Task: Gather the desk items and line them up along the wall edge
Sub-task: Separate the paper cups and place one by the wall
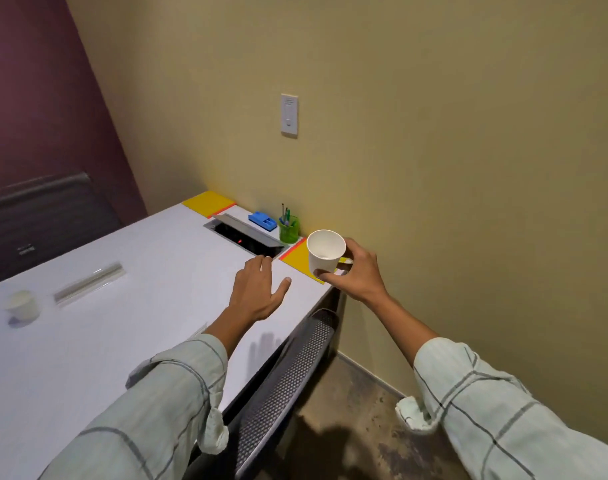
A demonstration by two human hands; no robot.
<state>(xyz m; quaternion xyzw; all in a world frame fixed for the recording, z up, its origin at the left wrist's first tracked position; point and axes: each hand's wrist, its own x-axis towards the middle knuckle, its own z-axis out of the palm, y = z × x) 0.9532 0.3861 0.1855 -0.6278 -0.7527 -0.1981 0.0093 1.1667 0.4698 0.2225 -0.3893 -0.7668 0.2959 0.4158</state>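
While tilted with its mouth toward the camera, white paper cup [325, 250] gripped near its base by right hand [356, 273], thumb and fingers clamped on it, above the near yellow pad [297, 258] at the desk [122, 341] corner by the wall [434, 133]. Nothing visible inside that cup. Left hand [257, 292] released, fingers spread, palm down just above the white surface, holding nothing. Beyond the hands, open cable hatch [245, 237] sunk in the top, 1 red light inside. Against the wall past it: green pen holder [288, 230] carrying several pens, then blue organizer [262, 220], contents too small to tell, then a 2nd yellow pad [208, 203]. Far left, blurred: another white cup [22, 305], contents unclear, beside a clear ruler-like strip [89, 282].
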